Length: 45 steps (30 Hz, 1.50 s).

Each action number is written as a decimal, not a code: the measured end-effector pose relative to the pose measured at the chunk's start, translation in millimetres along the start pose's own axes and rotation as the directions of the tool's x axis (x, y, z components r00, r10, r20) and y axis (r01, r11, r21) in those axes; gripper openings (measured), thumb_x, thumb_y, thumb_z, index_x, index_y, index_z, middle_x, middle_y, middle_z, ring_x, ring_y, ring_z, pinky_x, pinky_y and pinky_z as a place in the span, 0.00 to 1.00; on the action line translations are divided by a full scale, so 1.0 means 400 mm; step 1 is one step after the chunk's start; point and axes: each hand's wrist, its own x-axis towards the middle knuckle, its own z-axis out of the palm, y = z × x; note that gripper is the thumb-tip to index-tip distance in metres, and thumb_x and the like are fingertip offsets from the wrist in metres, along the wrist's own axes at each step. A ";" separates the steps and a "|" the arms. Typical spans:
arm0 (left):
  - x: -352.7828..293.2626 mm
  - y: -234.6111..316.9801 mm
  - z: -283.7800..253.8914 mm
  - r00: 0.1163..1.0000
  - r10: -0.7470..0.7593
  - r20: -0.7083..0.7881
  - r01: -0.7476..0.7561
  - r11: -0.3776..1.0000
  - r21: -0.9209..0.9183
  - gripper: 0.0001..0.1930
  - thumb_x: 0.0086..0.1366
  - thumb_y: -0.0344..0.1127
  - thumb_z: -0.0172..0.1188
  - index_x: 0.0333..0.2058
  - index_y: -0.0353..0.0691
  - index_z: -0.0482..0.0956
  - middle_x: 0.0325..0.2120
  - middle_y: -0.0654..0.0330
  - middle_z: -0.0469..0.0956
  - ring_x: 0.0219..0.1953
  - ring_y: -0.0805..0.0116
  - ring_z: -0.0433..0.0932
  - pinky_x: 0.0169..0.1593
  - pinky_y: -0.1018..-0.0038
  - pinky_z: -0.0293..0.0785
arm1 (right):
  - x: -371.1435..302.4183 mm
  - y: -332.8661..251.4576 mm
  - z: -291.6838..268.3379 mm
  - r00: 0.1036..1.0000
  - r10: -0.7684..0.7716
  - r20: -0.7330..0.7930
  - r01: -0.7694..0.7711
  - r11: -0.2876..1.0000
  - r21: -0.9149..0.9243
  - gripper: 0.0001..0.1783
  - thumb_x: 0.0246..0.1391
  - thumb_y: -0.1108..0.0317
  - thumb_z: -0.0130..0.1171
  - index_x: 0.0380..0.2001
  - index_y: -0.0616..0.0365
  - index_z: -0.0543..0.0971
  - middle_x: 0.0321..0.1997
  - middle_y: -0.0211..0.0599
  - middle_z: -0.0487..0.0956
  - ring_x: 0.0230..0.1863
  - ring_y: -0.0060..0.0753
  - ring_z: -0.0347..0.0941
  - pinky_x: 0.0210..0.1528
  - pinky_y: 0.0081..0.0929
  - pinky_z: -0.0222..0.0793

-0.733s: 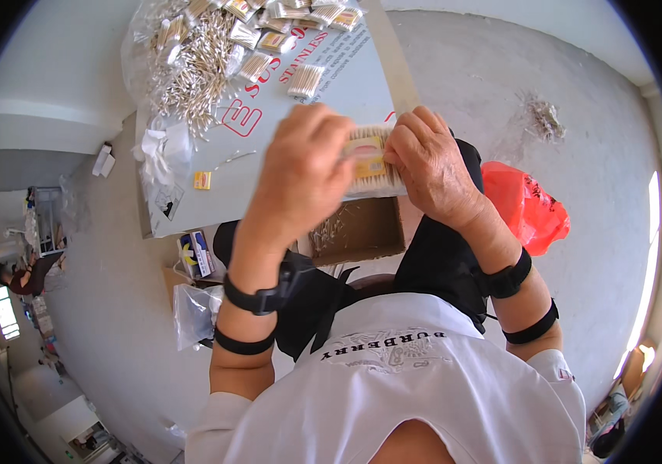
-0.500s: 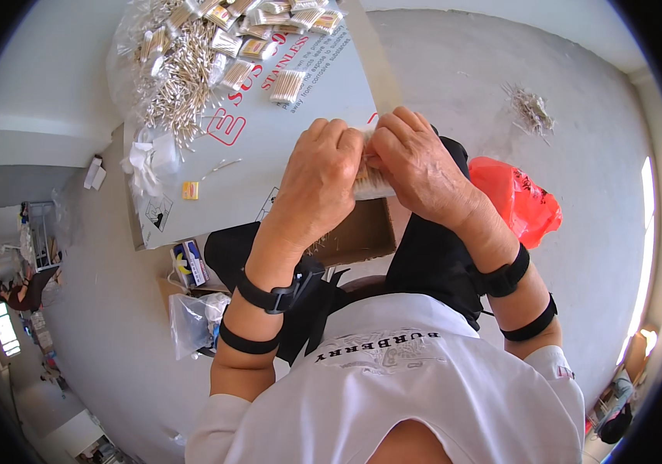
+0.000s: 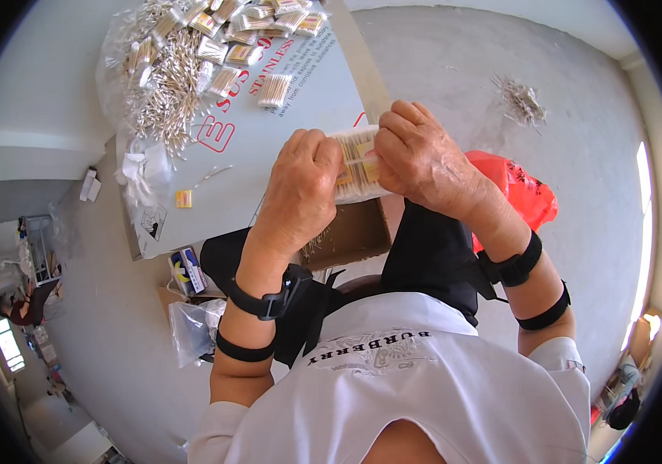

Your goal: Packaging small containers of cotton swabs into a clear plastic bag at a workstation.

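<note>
Above the near edge of a grey-blue tabletop (image 3: 246, 182), both hands hold a clear bag of cotton swabs (image 3: 359, 164) with yellow labels inside. My left hand (image 3: 304, 182) has its fingers curled over the bag's left side. On the right side, my right hand (image 3: 424, 158) grips it with bent fingers. The fingertips of both hands are mostly hidden. At the far left of the tabletop lies a heap of loose cotton swabs (image 3: 164, 97) on clear plastic. Several bagged swab bundles (image 3: 273, 90) are beside the heap.
A yellow label card (image 3: 184, 199) and crumpled white bags (image 3: 143, 174) lie at the tabletop's left. An open cardboard box (image 3: 368, 232) sits below my hands. On the floor are a red plastic bag (image 3: 513, 189) and scattered swabs (image 3: 524, 100). Another person (image 3: 27, 305) is far left.
My hands have moved apart, the left one shifting leftward. More of the swab bag and its yellow labels now shows between them.
</note>
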 end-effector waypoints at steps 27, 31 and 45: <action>0.022 0.018 0.004 0.991 -0.005 -0.132 0.003 1.000 -0.014 0.07 0.49 0.22 0.61 0.27 0.36 0.71 0.26 0.56 0.70 0.34 0.54 0.72 0.38 0.57 0.71 | -0.003 -0.049 0.024 0.983 0.173 -0.064 -0.176 0.984 -0.038 0.08 0.46 0.67 0.62 0.28 0.55 0.75 0.33 0.33 0.73 0.39 0.38 0.70 0.43 0.35 0.64; 0.038 0.015 -0.001 0.999 0.013 -0.048 -0.008 0.995 0.095 0.08 0.48 0.22 0.61 0.25 0.35 0.71 0.27 0.56 0.71 0.35 0.53 0.72 0.38 0.57 0.71 | -0.002 -0.054 0.029 0.984 0.177 -0.031 -0.179 0.980 -0.088 0.11 0.44 0.68 0.63 0.30 0.58 0.73 0.33 0.35 0.72 0.39 0.39 0.70 0.41 0.36 0.64; -0.052 -0.063 -0.129 0.988 -0.116 -0.099 0.112 0.993 -0.047 0.21 0.50 0.27 0.68 0.44 0.32 0.75 0.44 0.49 0.77 0.49 0.49 0.76 0.51 0.58 0.74 | -0.012 -0.039 -0.023 0.969 0.241 0.048 -0.244 0.967 0.069 0.25 0.40 0.63 0.73 0.41 0.56 0.73 0.45 0.40 0.75 0.52 0.47 0.70 0.54 0.40 0.65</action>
